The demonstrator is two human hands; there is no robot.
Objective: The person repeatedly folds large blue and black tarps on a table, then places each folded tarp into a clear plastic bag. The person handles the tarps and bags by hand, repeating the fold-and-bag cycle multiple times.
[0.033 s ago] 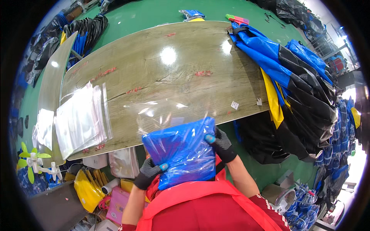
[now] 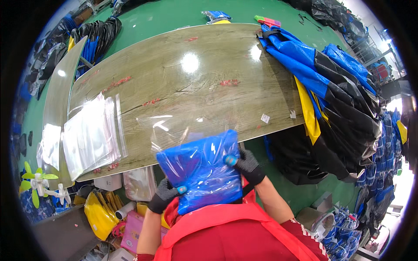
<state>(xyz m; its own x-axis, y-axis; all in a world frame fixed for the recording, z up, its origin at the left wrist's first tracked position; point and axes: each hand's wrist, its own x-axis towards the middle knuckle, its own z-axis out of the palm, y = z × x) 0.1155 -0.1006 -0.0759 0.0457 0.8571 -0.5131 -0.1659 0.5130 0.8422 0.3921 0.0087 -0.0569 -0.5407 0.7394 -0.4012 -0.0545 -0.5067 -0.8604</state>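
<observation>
Holding a folded blue garment in a clear plastic bag at the table edge.
Left hand and right hand, both gloved, grip its sides with closed fingers.

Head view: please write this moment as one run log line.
left hand: grips blue folded item | right hand: grips same item | clear bag: around item, on table | bag stack: left

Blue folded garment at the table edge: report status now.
Left hand and right hand, both gloved, grip blue folded garment. Clear plastic bag over its far end. Bag stack lies apart, left.
</observation>
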